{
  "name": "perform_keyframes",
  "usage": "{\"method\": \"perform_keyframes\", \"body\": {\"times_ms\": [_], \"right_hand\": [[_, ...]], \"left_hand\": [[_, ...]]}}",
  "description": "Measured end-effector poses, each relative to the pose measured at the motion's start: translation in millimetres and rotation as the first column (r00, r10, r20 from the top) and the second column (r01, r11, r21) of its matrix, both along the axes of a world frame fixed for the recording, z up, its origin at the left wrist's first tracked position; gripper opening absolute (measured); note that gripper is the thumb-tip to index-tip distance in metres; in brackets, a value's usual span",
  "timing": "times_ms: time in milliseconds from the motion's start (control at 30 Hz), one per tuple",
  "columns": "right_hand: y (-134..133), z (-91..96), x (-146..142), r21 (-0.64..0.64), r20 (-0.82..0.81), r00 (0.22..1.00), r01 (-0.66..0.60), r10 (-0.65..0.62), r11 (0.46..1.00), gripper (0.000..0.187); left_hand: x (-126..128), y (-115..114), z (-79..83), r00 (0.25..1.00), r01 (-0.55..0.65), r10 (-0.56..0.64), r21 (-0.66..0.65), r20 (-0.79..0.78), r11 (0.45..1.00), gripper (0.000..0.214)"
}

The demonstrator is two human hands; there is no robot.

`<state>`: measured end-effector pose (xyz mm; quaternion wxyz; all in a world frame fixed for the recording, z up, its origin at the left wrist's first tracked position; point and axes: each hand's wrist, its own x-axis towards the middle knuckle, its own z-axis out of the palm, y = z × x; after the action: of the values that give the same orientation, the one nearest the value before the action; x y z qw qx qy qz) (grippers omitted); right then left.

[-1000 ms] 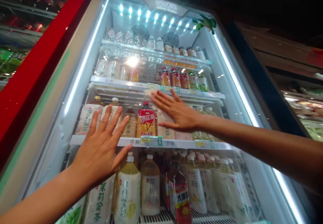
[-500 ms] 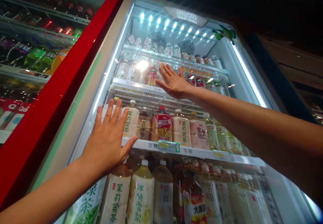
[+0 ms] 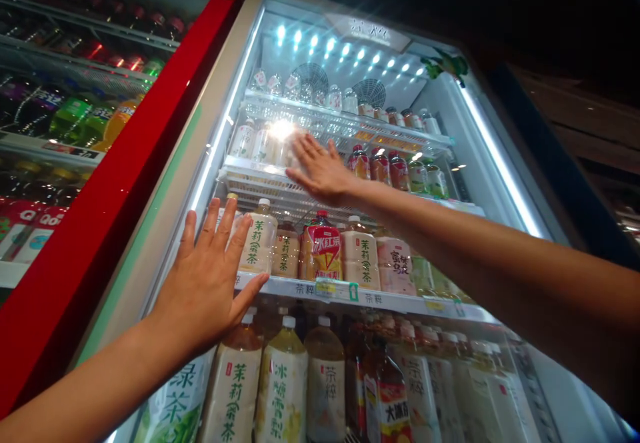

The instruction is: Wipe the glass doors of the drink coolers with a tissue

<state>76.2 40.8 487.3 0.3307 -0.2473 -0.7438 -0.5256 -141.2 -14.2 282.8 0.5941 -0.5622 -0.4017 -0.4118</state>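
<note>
Both hands are held up at the front of a lit glass-door drinks fridge (image 3: 217, 90). My left hand (image 3: 203, 283) is open, its fingers spread and pointing up, over the door's left side beside a white-capped tea bottle (image 3: 260, 240). My right hand (image 3: 323, 168) is also open and flat, higher up, in front of the second shelf (image 3: 260, 168). Neither hand holds anything. Both palms face the glass, and whether they press on it is hard to see. A red-labelled iced tea bottle (image 3: 321, 246) stands on the shelf between and below the hands.
At the left stands a red-framed fridge (image 3: 145, 156) with soda bottles (image 3: 70, 113). Large tea bottles (image 3: 283, 390) fill the low shelf. Small bottles (image 3: 335, 98) line the top one. Green leaves (image 3: 445, 66) show at the upper right.
My right hand has moved left across the fridge front, uncovering red-capped bottles to its right. My left hand has shifted very slightly left and down, still spread.
</note>
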Motion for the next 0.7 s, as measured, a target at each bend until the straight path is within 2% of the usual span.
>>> {"method": "perform_keyframes", "body": {"times_ms": [100, 167, 200, 267, 300, 333, 367, 400, 467, 500, 533, 567, 633, 700], "right_hand": [[-5.0, -44.1, -2.7, 0.047, 0.332, 0.941, -0.091, 0.071, 0.995, 0.089], [-2.7, -55.2, 15.7, 0.044, 0.391, 0.918, -0.089, 0.065, 0.995, 0.087], [0.2, -53.7, 29.0, 0.029, 0.324, 0.945, -0.063, 0.050, 0.998, 0.087], [7.1, -48.4, 55.7, -0.004, 0.056, 0.998, -0.017, 0.018, 1.000, 0.086], [9.7, -50.4, 66.4, -0.013, -0.061, 0.998, -0.014, 0.013, 1.000, 0.087], [11.0, -58.2, 74.3, -0.013, -0.110, 0.994, -0.024, 0.022, 1.000, 0.088], [11.1, -71.8, 79.7, -0.007, -0.079, 0.996, -0.045, 0.045, 0.999, 0.090], [10.1, -89.6, 83.4, -0.003, 0.020, 0.997, -0.071, 0.071, 0.997, 0.093], [7.4, -126.1, 89.4, -0.031, 0.304, 0.946, -0.112, 0.116, 0.993, 0.099], [6.9, -139.1, 93.3, -0.044, 0.384, 0.916, -0.110, 0.119, 0.993, 0.099], [7.6, -146.4, 98.4, -0.042, 0.395, 0.912, -0.104, 0.113, 0.994, 0.098], [9.4, -148.5, 104.4, -0.032, 0.337, 0.936, -0.092, 0.097, 0.995, 0.097], [14.9, -145.8, 116.5, 0.000, 0.087, 0.994, -0.063, 0.063, 0.998, 0.093], [18.8, -152.3, 125.7, 0.009, -0.085, 0.995, -0.054, 0.055, 0.998, 0.095]], "left_hand": [[0.1, -2.6, -0.2, 1.000, 0.006, -0.006, -0.006, 0.011, 1.000, 0.086], [0.6, -4.4, -2.1, 1.000, 0.011, -0.010, -0.014, 0.003, 1.000, 0.087], [1.5, -4.9, -3.6, 1.000, 0.009, -0.009, -0.017, 0.000, 1.000, 0.087], [6.1, -4.4, -7.4, 1.000, 0.008, -0.008, -0.024, -0.003, 1.000, 0.085], [9.9, -3.3, -9.8, 1.000, 0.013, -0.013, -0.030, -0.003, 0.999, 0.085], [14.7, -1.7, -12.7, 1.000, 0.021, -0.021, -0.036, -0.005, 0.999, 0.085], [20.5, 0.3, -16.1, 0.999, 0.032, -0.033, -0.042, -0.013, 0.999, 0.085], [27.0, 2.5, -20.1, 0.999, 0.045, -0.046, -0.045, -0.026, 0.998, 0.084], [41.0, 6.1, -29.4, 0.995, 0.066, -0.069, -0.049, -0.065, 0.997, 0.083], [48.1, 7.3, -34.3, 0.993, 0.075, -0.079, -0.054, -0.084, 0.996, 0.082], [54.8, 8.0, -39.0, 0.991, 0.081, -0.087, -0.061, -0.099, 0.995, 0.082], [61.2, 8.3, -43.2, 0.990, 0.086, -0.093, -0.068, -0.109, 0.994, 0.081], [72.6, 8.0, -49.8, 0.988, 0.090, -0.099, -0.083, -0.115, 0.992, 0.081], [82.1, 7.2, -55.2, 0.988, 0.092, -0.102, -0.092, -0.113, 0.992, 0.081]]}}
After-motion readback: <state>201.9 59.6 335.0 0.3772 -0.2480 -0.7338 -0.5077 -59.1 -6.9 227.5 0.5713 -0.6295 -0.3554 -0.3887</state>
